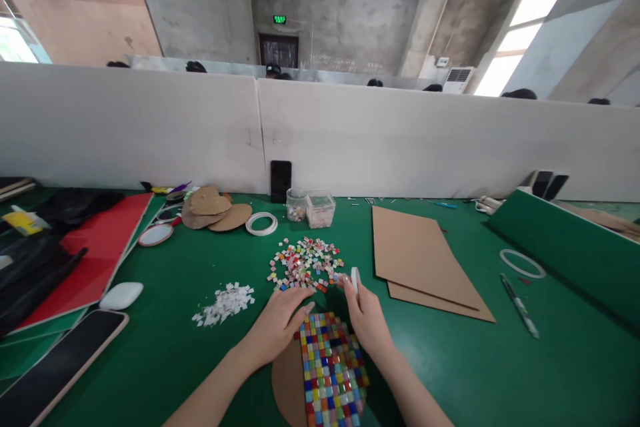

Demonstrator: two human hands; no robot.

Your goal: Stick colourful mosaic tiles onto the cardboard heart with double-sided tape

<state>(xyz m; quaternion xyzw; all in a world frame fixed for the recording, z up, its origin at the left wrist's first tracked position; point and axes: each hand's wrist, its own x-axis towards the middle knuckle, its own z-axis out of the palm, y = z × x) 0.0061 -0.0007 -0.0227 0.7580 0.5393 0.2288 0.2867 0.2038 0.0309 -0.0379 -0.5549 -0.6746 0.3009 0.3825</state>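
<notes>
Mosaic panel, lower centre: brown cardboard base, partly covered by a multicoloured grid of small square tiles. Left hand loosely open at its top edge; right hand pinching a white tape roll.

hands at tile mosaic, loose tiles

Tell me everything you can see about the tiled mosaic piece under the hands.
The mosaic piece is a brown cardboard shape lying flat on the green table, near the bottom edge of the view. Small glossy square tiles in mixed colours cover its right part in tight rows; its left part is bare cardboard. The left hand rests at its top edge, and the right hand lies by its upper right corner.
</notes>
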